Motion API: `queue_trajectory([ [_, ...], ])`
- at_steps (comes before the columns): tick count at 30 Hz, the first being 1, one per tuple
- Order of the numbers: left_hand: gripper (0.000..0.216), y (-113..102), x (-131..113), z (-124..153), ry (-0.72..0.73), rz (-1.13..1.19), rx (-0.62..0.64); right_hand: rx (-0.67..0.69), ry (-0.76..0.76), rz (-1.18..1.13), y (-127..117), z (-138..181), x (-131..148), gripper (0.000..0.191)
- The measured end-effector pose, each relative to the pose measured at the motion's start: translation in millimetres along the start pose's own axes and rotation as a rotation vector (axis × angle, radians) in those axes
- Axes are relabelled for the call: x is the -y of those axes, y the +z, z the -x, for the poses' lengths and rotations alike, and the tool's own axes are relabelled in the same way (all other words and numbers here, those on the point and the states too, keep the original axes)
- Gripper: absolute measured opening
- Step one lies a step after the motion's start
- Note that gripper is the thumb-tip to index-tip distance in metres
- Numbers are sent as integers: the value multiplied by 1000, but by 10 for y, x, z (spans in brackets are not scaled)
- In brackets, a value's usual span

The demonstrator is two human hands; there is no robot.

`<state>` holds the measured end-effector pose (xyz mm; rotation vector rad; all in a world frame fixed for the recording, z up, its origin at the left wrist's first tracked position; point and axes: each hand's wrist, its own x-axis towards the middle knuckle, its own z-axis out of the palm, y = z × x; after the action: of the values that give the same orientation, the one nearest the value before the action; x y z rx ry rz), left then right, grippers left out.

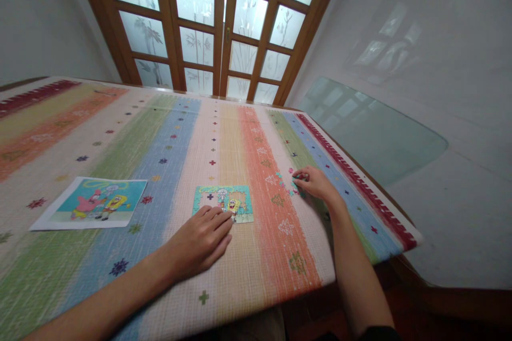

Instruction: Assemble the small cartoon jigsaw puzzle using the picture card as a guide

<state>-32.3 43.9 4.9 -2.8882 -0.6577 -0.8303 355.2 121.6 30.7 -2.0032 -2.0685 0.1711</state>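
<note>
A partly assembled jigsaw puzzle (244, 192) lies on the striped tablecloth, with a teal border, cartoon figures and gaps where the cloth shows through. My left hand (206, 237) rests palm down over its lower left edge, fingers stretched out and holding nothing. To the right, my right hand (314, 181) pinches a small teal jigsaw piece (295, 176) between thumb and fingertips. Several loose pieces (281, 183) lie scattered around those fingertips, some teal and some pink. The fingers hide part of the pile and the puzzle's lower left corner.
A printed reference picture (100, 200) of the cartoon figures lies on the left. The striped tablecloth (224, 144) covers the table, whose right edge runs close beside my right arm. Behind stand wooden doors (222, 37) with frosted panes; a pale wall (440, 90) is at right.
</note>
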Motion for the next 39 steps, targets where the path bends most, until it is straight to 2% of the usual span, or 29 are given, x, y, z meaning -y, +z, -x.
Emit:
queue_trajectory([
  [3,26,7,5,4,2,9,7,28,-7,-37,-27,5,-28,9],
  [12,26,-29,6,-11,12,2,21,61,-94,-100,-56,19,-64,13],
  [17,27,-8,5,-8,8,1,-1,51,-83,-134,-53,31,-89,16],
  [22,27,-20,4,-2,0,20,3,37,-75,-174,-45,31,-100,8],
  [27,27,-3,10,-2,-1,14,4,-11,-45,-307,-71,36,-54,7],
  [31,28,9,11,0,12,-2,0,-48,-94,-605,-76,58,210,24],
  [35,27,-8,3,0,12,-13,-5,139,-132,-816,21,120,666,27],
  [39,27,-18,3,-6,7,-11,10,309,-157,-920,238,208,1060,28],
])
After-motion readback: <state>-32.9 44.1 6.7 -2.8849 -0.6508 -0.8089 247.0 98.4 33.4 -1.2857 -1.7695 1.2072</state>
